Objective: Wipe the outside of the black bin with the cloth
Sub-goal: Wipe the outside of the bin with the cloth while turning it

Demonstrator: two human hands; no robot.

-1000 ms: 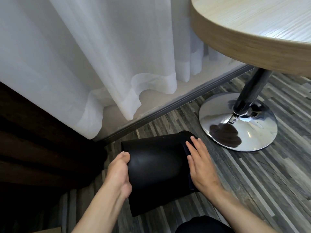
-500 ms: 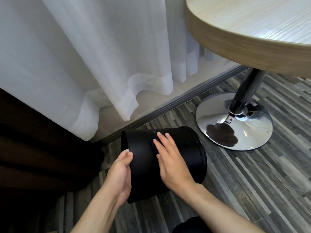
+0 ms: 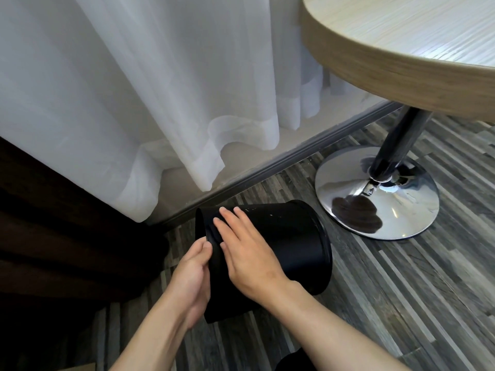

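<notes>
The black bin [image 3: 289,242] lies tipped on its side on the striped wood floor, wider end to the right. My left hand [image 3: 191,277] grips its left end, thumb on the edge. Flat on the bin's upper side, near that left end, lies my right hand [image 3: 246,253]. It presses a dark cloth [image 3: 214,232] against the wall. The cloth is almost wholly hidden under the palm; only a dark fold shows by the fingertips.
A round wooden table [image 3: 401,84] overhangs at the upper right, its dark post on a chrome disc base [image 3: 348,188] just right of the bin. White sheer curtains [image 3: 160,103] hang behind. A dark drape or panel [image 3: 53,236] fills the left side.
My right hand slid with the cloth from the bin's right side across to its left end. The bin turned so its wide end points right. My left hand stayed on the left end.
</notes>
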